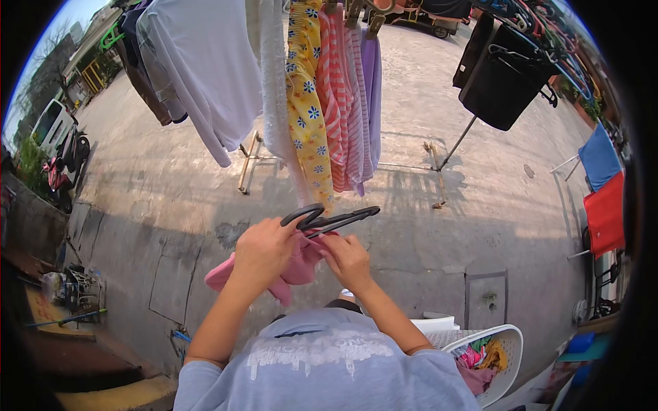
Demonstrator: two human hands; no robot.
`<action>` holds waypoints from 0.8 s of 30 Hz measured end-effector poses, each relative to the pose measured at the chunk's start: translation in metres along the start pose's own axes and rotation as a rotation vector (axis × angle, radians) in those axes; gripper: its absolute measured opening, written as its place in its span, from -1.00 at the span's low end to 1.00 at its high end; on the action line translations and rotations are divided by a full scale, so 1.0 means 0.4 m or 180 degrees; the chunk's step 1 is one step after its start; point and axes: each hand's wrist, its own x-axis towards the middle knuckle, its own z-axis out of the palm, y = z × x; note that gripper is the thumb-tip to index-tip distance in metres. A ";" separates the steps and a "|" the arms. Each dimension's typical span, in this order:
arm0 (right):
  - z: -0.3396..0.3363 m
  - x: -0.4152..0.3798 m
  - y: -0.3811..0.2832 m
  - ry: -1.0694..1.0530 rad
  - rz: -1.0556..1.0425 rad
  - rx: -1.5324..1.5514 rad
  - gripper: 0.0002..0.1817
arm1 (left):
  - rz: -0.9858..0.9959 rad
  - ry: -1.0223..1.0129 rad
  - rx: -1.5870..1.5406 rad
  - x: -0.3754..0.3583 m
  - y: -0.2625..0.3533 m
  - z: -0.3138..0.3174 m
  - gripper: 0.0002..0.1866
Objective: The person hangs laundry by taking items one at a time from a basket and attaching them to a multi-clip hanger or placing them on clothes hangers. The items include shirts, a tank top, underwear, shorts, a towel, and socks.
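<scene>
we note a motorcycle (70,159) near a white vehicle (49,130) at left. at right, we log a blue chair (600,157) beside a red chair (604,216).

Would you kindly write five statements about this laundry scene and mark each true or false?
1. The right hand is at the pink garment. True.
2. The left hand is far from the hanger. False: it is right beside the hanger's hook.
3. The hanging yellow fabric has blue flowers on it. True.
4. The white basket at lower right holds nothing. False: colourful fabrics lie in it.
5. A black container hangs at upper right. True.
</scene>
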 end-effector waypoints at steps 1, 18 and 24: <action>0.009 -0.019 0.012 -0.0214 0.0157 -0.0041 -0.78 | -0.0076 0.0148 -0.0077 -0.009 -0.009 0.003 -0.66; -0.144 -0.025 0.166 -0.0379 -0.0324 0.0550 -0.84 | -0.0564 0.0425 -0.0091 -0.134 -0.077 -0.058 -0.72; -0.201 0.110 0.038 -0.0260 -0.0859 0.0373 -0.83 | -0.0082 0.0649 0.0149 -0.120 -0.095 -0.043 -0.75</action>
